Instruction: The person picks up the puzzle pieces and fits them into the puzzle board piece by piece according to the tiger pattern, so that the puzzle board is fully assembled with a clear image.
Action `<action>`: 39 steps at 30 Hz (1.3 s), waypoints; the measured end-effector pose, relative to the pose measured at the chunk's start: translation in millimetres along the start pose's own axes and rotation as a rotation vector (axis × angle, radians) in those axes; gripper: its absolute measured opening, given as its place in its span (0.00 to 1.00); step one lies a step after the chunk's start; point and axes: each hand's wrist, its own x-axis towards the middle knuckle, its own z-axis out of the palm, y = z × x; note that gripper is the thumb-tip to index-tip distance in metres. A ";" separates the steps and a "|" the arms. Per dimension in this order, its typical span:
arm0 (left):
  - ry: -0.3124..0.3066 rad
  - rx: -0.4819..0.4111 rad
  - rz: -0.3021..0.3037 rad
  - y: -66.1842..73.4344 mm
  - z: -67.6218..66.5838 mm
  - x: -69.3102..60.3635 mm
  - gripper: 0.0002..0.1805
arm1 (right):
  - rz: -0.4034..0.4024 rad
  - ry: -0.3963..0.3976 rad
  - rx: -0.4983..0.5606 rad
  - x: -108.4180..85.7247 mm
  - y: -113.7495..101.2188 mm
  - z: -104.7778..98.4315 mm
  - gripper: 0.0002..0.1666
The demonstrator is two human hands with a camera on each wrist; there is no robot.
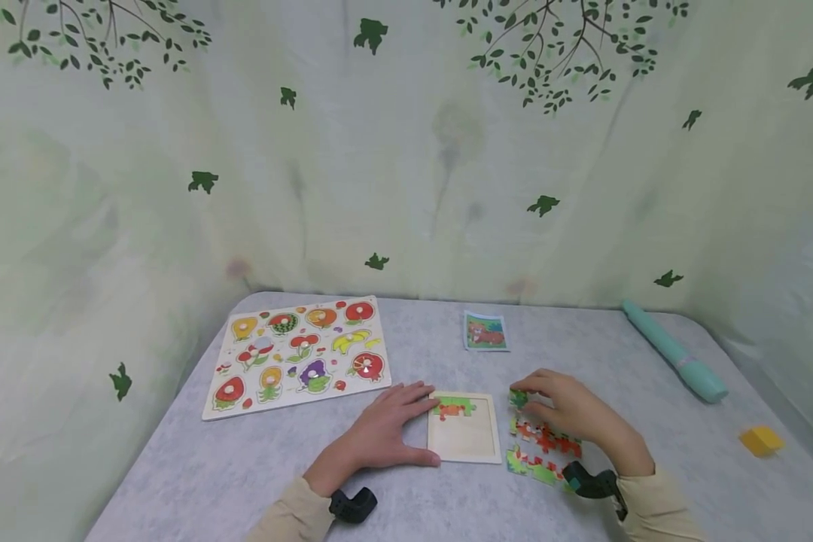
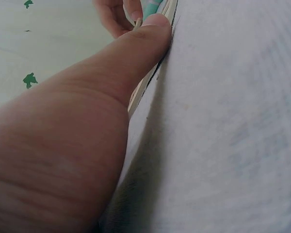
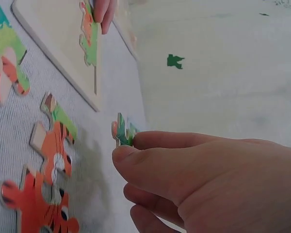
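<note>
Just right of the tray (image 1: 464, 444), level with its far right corner, a small piece (image 1: 517, 397) was found in the right hand (image 1: 565, 406), its thumb and forefinger brought together on it in a pinch. By judgement, the governing relation was that the piece lay apart from the tray, with the bare stretch of the far rim to its left; the joined pieces (image 1: 452, 409) occupied the far left part of the tray. The right hand was the nearer to the piece; the left hand (image 1: 394, 427) was at the tray's left side, thumb and fingers spread apart, fingertips at the far left corner, nothing gripped. The right wrist view showed the piece nearly edge-on, standing rather than flat, and apparently raised from the table (image 1: 406, 512); its long axis could not be established. Its visible colouring was mostly green, with a touch of reddish pink; its full outline was hidden by the fingers. Right of the tray, nearer the wearer than the piece, lay loose pieces (image 1: 547, 440) in orange, red and green, some bearing a striped animal's face.
</note>
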 end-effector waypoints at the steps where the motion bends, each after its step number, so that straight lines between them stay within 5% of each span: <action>1: -0.003 0.001 -0.001 0.1 0.5 0.1 0.50 | -0.012 -0.001 0.003 0.6 -1.2 1.0 0.18; 39: 0.005 0.007 0.006 -0.3 0.2 2.6 0.52 | -0.202 0.041 -0.080 20.4 -26.5 31.0 0.12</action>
